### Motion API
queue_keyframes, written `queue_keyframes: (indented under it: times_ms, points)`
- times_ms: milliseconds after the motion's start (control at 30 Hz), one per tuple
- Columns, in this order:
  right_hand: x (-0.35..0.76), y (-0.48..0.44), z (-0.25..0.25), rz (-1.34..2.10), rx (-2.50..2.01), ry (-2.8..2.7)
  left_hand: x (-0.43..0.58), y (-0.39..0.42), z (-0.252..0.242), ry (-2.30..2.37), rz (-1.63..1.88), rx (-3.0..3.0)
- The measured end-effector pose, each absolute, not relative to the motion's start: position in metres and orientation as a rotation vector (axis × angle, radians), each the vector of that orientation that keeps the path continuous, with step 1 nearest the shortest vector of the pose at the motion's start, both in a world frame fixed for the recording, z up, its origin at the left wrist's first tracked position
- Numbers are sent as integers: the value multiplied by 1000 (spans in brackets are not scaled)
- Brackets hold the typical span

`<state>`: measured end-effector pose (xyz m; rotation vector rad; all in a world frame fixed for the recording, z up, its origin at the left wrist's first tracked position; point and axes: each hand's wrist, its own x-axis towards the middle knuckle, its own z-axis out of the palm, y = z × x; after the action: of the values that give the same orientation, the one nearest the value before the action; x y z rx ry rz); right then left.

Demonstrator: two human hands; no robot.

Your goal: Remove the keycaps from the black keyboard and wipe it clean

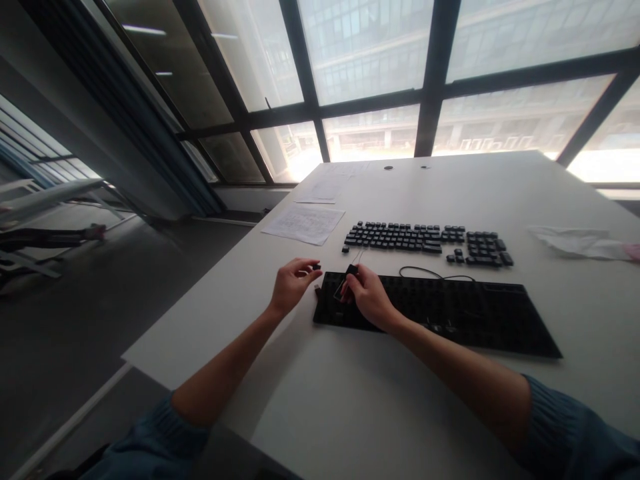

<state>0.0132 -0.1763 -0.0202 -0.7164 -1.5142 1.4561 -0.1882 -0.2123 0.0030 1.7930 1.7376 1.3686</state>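
Observation:
Above the left end of a black keyboard base (480,313), my left hand (293,285) pinches a small black keycap (317,267) between thumb and fingertips. My right hand (373,298) is closed around a wire keycap puller (352,269), whose dark handle and thin wires stick out past the fingers. That hand is over the base's left part and hides some of it. Behind the base, loose black keycaps (395,237) lie set out in keyboard order. A USB plug (317,290) rests by the base's left edge.
The white table (210,333) ends at a left edge above the floor. Printed papers (305,223) lie at the back left. A black cable (425,269) curls behind the base. To the right is a crumpled white sheet or bag (575,241). Windows stand beyond the table.

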Motion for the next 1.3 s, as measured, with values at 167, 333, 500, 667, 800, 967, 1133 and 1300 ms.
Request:
queue_keyframes:
  times_ms: [167, 333, 500, 667, 800, 967, 1133, 1300]
  points:
    - [12, -175, -23, 1459, -710, -1517, -176, -148, 13, 1841, 1230, 2106]
    - [12, -172, -26, 1464, -694, -1510, -159, -100, 2, 1853, 998, 2479]
    - [12, -171, -25, 1487, -683, -1495, -157, -84, -13, 1867, 929, 2546]
    - [11, -171, -26, 1496, -690, -1498, -162, -78, -20, 1881, 911, 2481]
    - [12, -172, -25, 1497, -688, -1500, -162, -76, -19, 1871, 926, 2456]
    - [13, -173, -22, 1495, -694, -1502, -172, -84, -2, 1861, 1080, 2388]
    - [13, -174, -17, 1514, -694, -1444, -190, -129, 20, 1970, 1257, 2147]
    - [14, -174, -14, 1491, -713, -1243, -175, -220, 20, 1865, 1068, 2189]
